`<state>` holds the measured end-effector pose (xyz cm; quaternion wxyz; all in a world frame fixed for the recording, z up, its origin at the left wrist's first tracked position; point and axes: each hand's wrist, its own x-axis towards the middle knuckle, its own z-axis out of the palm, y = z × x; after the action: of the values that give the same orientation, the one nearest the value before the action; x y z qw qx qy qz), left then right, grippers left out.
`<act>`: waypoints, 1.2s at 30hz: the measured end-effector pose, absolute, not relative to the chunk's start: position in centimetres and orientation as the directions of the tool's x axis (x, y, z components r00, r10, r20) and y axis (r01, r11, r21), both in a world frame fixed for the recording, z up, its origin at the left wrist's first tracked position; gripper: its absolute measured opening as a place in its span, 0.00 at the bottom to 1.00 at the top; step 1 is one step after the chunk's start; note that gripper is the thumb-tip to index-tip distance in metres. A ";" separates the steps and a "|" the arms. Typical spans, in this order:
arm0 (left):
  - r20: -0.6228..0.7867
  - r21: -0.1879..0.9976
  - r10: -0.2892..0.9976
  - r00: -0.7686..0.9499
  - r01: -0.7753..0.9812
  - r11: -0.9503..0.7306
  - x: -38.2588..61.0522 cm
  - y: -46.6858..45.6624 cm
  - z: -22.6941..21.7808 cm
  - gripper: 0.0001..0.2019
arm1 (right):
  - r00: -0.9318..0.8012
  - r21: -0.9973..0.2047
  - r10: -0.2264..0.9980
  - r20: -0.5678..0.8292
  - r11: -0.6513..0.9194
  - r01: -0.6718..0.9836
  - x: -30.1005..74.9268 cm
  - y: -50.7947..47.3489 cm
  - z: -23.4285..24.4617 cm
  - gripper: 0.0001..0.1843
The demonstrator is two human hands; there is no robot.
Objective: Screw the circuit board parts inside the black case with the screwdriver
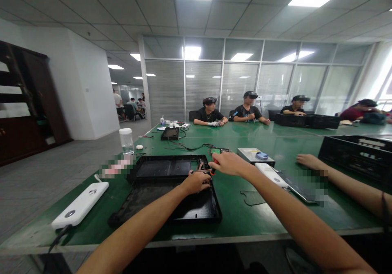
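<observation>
My right hand (229, 163) is closed around the red and black handle of a screwdriver (213, 167), which points down at the right side of an opened black plastic case (196, 210). Just left of it, my left hand (196, 182) has its fingers drawn together at a small part with wires (200, 167). What those fingers pinch is hidden. The case lies as two shallow halves, the farther black half (162, 168) behind the nearer one. A green circuit board (216, 151) shows partly behind my right hand.
White power banks lie left (80, 205) and right (266, 174). A metal drive box (249, 155), clear bottle (126, 142) and loose cables (190, 146) are farther back. Another person's hand (310, 162) rests at right near a black chassis (358, 155). Several people sit across the table.
</observation>
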<state>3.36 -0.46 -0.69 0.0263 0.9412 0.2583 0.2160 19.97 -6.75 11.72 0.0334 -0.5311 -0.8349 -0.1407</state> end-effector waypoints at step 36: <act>0.387 0.158 0.453 0.804 0.426 -0.891 3.2 -0.8 -0.3 0.09 | -0.017 -0.747 0.876 0.482 0.421 0.514 27.3 0.4 2.1 0.22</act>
<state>3.17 -0.79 -0.33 0.0319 0.9491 0.2313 0.2114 27.31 0.44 2.15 0.4864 -0.5048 -0.6884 0.1861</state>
